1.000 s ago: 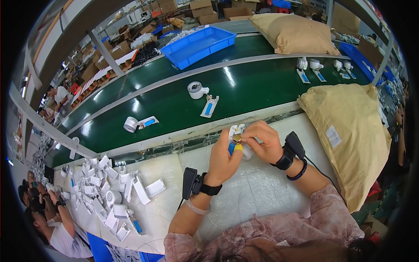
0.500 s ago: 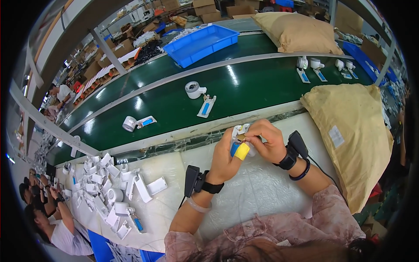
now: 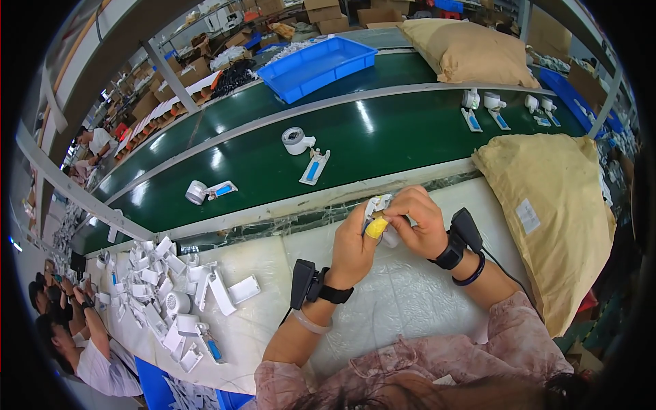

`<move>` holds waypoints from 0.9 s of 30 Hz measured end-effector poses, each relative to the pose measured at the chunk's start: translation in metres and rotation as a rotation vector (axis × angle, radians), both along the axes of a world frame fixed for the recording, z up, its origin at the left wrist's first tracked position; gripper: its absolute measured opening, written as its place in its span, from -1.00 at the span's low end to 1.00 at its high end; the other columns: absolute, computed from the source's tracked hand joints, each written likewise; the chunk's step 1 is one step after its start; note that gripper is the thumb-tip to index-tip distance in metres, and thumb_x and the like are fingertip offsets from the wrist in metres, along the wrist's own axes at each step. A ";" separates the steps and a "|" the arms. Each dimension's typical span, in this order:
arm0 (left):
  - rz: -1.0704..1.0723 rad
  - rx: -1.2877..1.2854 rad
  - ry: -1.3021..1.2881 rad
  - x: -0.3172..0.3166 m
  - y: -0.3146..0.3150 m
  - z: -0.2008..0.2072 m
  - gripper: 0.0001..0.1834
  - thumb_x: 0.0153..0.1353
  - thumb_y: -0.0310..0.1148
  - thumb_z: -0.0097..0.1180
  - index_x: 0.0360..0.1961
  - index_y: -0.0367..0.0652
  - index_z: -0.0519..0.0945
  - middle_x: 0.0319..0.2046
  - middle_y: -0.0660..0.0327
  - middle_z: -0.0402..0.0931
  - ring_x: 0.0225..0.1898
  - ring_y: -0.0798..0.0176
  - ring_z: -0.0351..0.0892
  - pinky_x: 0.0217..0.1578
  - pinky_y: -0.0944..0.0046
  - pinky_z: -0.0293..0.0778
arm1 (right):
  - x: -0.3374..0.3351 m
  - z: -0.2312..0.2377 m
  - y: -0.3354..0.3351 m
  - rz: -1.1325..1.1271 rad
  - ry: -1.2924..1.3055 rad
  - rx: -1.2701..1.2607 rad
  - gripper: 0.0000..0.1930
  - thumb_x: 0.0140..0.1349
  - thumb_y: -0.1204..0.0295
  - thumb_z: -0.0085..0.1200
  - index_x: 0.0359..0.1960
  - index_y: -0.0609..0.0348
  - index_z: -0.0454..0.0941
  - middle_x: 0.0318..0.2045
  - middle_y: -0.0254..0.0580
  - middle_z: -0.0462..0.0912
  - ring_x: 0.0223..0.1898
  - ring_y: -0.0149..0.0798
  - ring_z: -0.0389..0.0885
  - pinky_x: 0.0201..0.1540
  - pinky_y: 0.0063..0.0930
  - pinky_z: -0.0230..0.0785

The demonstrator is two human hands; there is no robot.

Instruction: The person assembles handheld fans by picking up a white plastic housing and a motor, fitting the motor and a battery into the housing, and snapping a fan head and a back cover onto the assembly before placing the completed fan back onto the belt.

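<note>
My left hand [image 3: 352, 247] is closed around a small white plastic housing [image 3: 378, 202] above the near edge of the green belt. A yellow cover [image 3: 375, 228] sits on its thumb, which presses against the part. My right hand [image 3: 421, 224] meets it from the other side, thumb and forefinger pinched together at the housing's inside. What lies between those fingertips is too small and hidden to name. Part of a rounded white piece [image 3: 391, 238] shows below the fingers. Both wrists wear black straps with black boxes.
White plastic parts [image 3: 160, 290] lie heaped on the table at left, above a blue bin [image 3: 154, 384]. Round white units with blue cells [image 3: 314, 168] ride the green belt [image 3: 253, 160]. Large paper sacks [image 3: 547, 212] stand at right; a blue tray [image 3: 318, 68] sits beyond. People work at far left.
Units on the belt have shifted slightly left. My left thumb has turned over the housing, so the blue piece seen earlier is now covered. Both hands stay in nearly the same place.
</note>
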State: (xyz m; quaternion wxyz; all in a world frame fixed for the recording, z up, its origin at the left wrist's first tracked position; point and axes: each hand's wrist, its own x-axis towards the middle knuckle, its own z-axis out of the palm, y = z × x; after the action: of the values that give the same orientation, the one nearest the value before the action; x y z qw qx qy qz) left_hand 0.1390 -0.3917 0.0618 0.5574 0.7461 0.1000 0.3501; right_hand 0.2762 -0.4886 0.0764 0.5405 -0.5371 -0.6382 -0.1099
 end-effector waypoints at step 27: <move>0.118 0.099 0.105 -0.003 0.002 0.002 -0.76 0.37 -0.32 -0.06 -0.11 -0.26 0.52 -0.58 0.23 0.48 -0.61 0.37 0.44 -0.58 0.37 0.34 | -0.011 0.001 -0.001 -0.085 -0.050 -0.052 -0.74 -0.07 0.70 0.23 -0.32 0.19 0.52 -0.37 -0.13 0.55 -0.32 -0.07 0.53 -0.20 -0.27 0.40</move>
State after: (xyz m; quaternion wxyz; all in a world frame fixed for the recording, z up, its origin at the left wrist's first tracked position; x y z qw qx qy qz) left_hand 0.1364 -0.3895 0.0634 0.4922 0.7830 0.1551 0.3474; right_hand 0.2654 -0.4895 0.0771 0.5049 -0.5749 -0.6307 -0.1296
